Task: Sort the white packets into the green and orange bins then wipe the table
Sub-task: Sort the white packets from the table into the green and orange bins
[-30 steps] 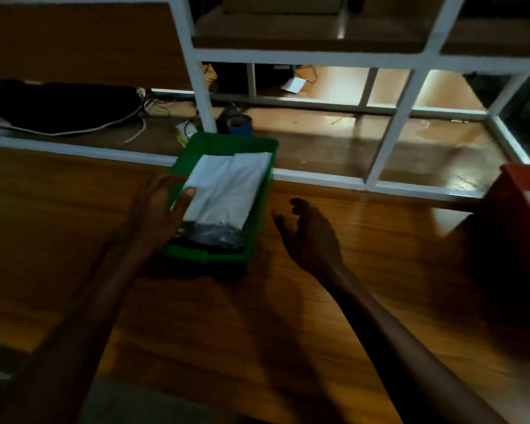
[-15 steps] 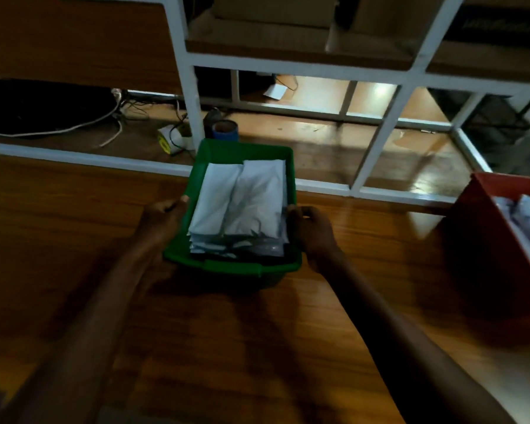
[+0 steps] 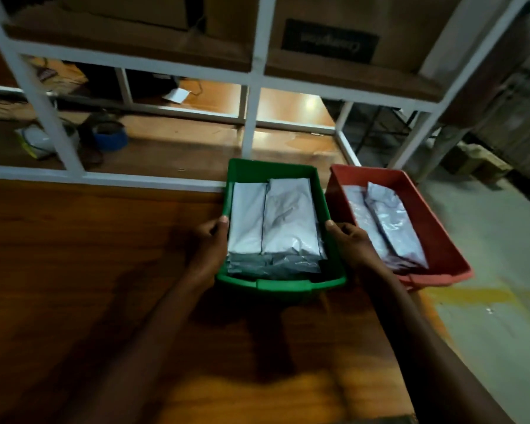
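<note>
The green bin [image 3: 280, 284] sits on the wooden table [image 3: 74, 270] near its right end, filled with white packets [image 3: 276, 221] lying lengthwise, and just beside it on the right stands the orange bin [image 3: 441, 240] holding more packets [image 3: 386, 221]. The left hand [image 3: 208, 240] grips the green bin's left wall, thumb over the rim, and the right hand [image 3: 349, 240] clasps its right wall likewise. Behind the bins rises a white shelf frame [image 3: 251, 123].

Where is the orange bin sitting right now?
In the head view, the orange bin sits at the table's right edge, just right of the green bin.
</note>
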The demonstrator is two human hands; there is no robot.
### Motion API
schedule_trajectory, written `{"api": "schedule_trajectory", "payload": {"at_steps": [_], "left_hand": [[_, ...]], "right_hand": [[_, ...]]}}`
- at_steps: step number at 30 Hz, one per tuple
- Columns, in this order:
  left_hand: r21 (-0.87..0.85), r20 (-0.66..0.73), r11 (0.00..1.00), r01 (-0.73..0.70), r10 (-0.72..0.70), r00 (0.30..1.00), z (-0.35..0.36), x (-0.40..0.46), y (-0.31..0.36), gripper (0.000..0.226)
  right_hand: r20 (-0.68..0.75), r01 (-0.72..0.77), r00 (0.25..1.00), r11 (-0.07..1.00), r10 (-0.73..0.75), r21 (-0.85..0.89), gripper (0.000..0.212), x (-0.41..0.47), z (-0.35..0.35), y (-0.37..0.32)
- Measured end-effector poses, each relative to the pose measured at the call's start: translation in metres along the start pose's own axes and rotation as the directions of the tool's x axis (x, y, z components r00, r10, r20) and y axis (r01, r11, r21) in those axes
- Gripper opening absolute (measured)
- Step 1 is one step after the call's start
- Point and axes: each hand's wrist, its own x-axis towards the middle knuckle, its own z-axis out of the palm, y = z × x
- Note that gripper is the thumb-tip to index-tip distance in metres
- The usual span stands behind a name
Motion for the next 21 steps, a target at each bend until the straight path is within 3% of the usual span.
{"api": "schedule_trajectory", "payload": {"at_steps": [4, 9, 16, 19, 21], "left_hand": [[0.072, -0.044, 0.997, -0.008, 0.011, 0.999, 0.014, -0.01, 0.007, 0.041], [0.064, -0.034, 0.998, -0.021, 0.023, 0.999, 0.027, -0.018, 0.012, 0.044], [-0.033, -0.028, 0.998, -0.05, 0.049, 0.998, 0.036, -0.023, 0.011, 0.041], [-0.066, 0.009, 0.99, -0.126, 0.127, 0.992, 0.023, -0.033, 0.01, 0.029], [-0.055, -0.015, 0.989, -0.135, 0.134, 0.991, 0.008, -0.043, -0.003, 0.033]], "right_hand": [[0.004, 0.046, 0.999, 0.998, -0.046, -0.039, 0.025, 0.009, -0.014, 0.01], [-0.091, 0.085, 0.99, 0.979, -0.103, -0.185, 0.03, 0.021, -0.009, 0.016], [-0.04, 0.226, 0.955, 0.81, -0.294, -0.541, 0.04, 0.012, -0.014, 0.02], [-0.026, 0.372, 0.866, 0.677, -0.5, -0.635, 0.048, -0.02, -0.009, 0.028], [-0.1, 0.451, 0.715, 0.566, -0.692, -0.69, 0.049, -0.058, -0.002, 0.038]]}}
